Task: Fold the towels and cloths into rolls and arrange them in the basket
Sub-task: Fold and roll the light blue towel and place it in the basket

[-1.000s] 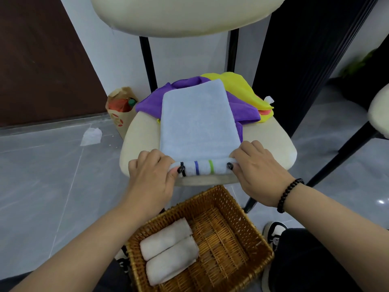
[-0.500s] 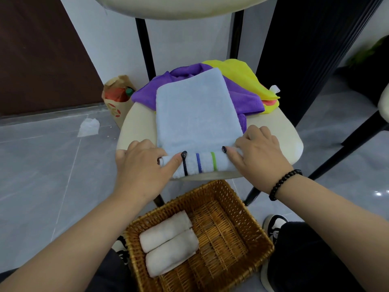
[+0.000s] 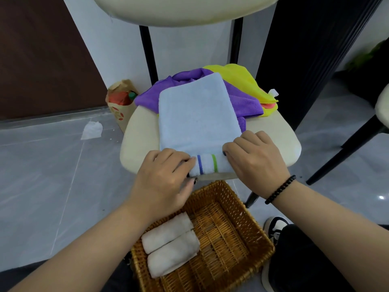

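Observation:
A pale blue towel (image 3: 195, 114) lies flat on a cream chair seat (image 3: 139, 135), its near end rolled into a short white roll with blue and green stripes. My left hand (image 3: 164, 180) grips the roll's left end, fingers curled over it. My right hand (image 3: 254, 157) grips the right end the same way. Under the towel lie a purple cloth (image 3: 242, 98) and a yellow cloth (image 3: 240, 79). On the floor below the seat stands a wicker basket (image 3: 252, 234). Two white towel rolls (image 3: 170, 243) lie side by side in its left part.
A paper bag (image 3: 120, 104) with a bottle stands against the wall left of the chair. A crumpled tissue (image 3: 91, 130) lies on the grey floor. Another chair's black leg (image 3: 345, 152) slants at the right. My shoe (image 3: 275, 226) sits right of the basket.
The roll has advanced up the towel and grown thicker. My left hand has slid right along it and now covers the black stripe. The view shifted slightly.

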The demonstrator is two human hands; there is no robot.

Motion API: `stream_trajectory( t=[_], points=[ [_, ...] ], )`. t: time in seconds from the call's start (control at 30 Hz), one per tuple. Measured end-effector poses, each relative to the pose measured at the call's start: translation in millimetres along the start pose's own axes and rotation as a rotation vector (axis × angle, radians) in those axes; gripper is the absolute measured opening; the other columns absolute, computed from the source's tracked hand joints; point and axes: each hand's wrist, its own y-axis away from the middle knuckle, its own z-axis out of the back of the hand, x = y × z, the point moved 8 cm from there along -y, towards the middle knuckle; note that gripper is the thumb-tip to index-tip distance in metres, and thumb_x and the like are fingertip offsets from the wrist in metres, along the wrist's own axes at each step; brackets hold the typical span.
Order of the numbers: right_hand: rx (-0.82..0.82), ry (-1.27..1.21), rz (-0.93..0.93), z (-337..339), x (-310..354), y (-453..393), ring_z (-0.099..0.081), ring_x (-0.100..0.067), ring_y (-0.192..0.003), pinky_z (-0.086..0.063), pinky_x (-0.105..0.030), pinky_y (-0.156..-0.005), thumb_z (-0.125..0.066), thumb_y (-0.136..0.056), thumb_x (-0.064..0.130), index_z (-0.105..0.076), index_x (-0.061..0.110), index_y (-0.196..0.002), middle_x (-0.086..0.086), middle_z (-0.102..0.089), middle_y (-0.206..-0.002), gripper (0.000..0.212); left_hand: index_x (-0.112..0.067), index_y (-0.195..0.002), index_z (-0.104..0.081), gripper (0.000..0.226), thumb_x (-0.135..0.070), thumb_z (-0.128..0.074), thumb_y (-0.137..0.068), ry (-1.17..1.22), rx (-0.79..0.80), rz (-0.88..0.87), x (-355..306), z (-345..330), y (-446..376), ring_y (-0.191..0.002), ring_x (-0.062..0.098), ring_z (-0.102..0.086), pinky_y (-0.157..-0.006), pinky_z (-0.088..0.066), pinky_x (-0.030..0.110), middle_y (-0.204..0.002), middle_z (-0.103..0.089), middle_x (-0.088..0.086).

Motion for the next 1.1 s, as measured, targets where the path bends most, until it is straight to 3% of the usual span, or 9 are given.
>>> stream_trajectory(
  t=[0.1,0.17,0.27,0.33,0.43,0.6,0.77,0.97,1.1],
  points=[
    [0.002,-0.011,0.046,7,8,5,-0.051,-0.025,-0.064,-0.04,-0.036,-0.06,-0.051,-0.095,0.015,-0.061,0.01,-0.074,-0.004,-0.051,-0.065,0.023,-0.009,-0.102,-0.069,0.033,-0.015,-0.077,-0.071,0.004,0.022,0.047,7,-3,2,-0.091,0.026,-0.062,-0.072,-0.045,0.037,-0.1,-0.067,0.004],
    [0.075,-0.026,0.05,7,11,11,-0.053,-0.026,-0.069,-0.041,-0.037,-0.062,-0.047,-0.096,0.024,-0.061,0.01,-0.075,-0.004,-0.054,-0.07,0.028,-0.009,-0.102,-0.069,0.028,-0.014,-0.068,-0.075,0.023,0.006,0.071,9,-2,2,-0.09,0.025,-0.062,-0.074,-0.044,0.035,-0.099,-0.067,0.004],
    [0.206,-0.009,-0.003,-1,5,22,-0.059,-0.028,-0.083,-0.045,-0.038,-0.07,-0.061,-0.086,0.032,-0.065,0.009,-0.094,-0.005,-0.062,-0.089,0.025,-0.009,-0.104,-0.068,0.029,-0.017,-0.053,-0.08,0.067,0.009,0.136,12,-2,0,-0.091,0.025,-0.063,-0.077,-0.042,0.034,-0.098,-0.068,0.004],
    [0.235,-0.028,-0.036,-4,1,25,-0.061,-0.029,-0.086,-0.047,-0.038,-0.07,-0.069,-0.078,0.028,-0.065,0.008,-0.099,-0.007,-0.064,-0.095,0.029,-0.01,-0.104,-0.067,0.031,-0.019,-0.048,-0.082,0.105,0.03,0.176,16,-2,-2,-0.091,0.025,-0.062,-0.077,-0.04,0.036,-0.097,-0.068,0.003],
    [0.236,-0.075,-0.069,-4,-2,21,-0.062,-0.03,-0.085,-0.049,-0.037,-0.07,-0.066,-0.075,0.02,-0.066,0.008,-0.096,-0.007,-0.064,-0.094,0.024,-0.014,-0.104,-0.065,0.031,-0.022,-0.045,-0.083,0.139,0.093,0.215,18,-5,-6,-0.091,0.024,-0.06,-0.076,-0.039,0.037,-0.096,-0.066,-0.001],
    [0.294,-0.222,-0.065,-6,-11,17,-0.06,-0.03,-0.087,-0.053,-0.04,-0.072,-0.077,-0.07,0.017,-0.065,0.008,-0.098,-0.007,-0.062,-0.095,0.032,-0.013,-0.095,-0.064,0.021,-0.022,-0.061,-0.076,0.119,0.073,0.218,20,2,-7,-0.082,0.024,-0.06,-0.072,-0.04,0.033,-0.088,-0.064,-0.001],
    [0.326,-0.335,-0.008,-6,-12,15,-0.059,-0.027,-0.086,-0.052,-0.038,-0.073,-0.077,-0.068,0.012,-0.066,0.009,-0.096,-0.006,-0.062,-0.093,0.03,-0.013,-0.087,-0.065,0.02,-0.028,-0.059,-0.077,0.048,0.057,0.151,18,7,-1,-0.076,0.023,-0.06,-0.065,-0.042,0.038,-0.081,-0.063,-0.001],
    [0.371,-0.376,-0.099,-18,-22,11,-0.055,-0.029,-0.088,-0.049,-0.043,-0.076,-0.052,-0.086,0.025,-0.065,0.008,-0.108,-0.007,-0.063,-0.096,0.031,-0.017,-0.103,-0.065,0.031,-0.035,-0.044,-0.089,0.191,0.083,0.236,34,0,-3,-0.093,0.011,-0.052,-0.078,-0.032,0.032,-0.096,-0.067,-0.007],
    [0.461,-0.526,-0.247,-32,-24,10,-0.042,-0.019,-0.09,-0.035,-0.032,-0.082,-0.032,-0.093,0.037,-0.059,0.013,-0.109,-0.003,-0.059,-0.097,0.04,-0.017,-0.107,-0.058,0.03,-0.034,-0.037,-0.093,0.234,0.101,0.334,42,-12,-3,-0.087,0.018,-0.05,-0.076,-0.027,0.031,-0.091,-0.053,-0.01]
  ],
)
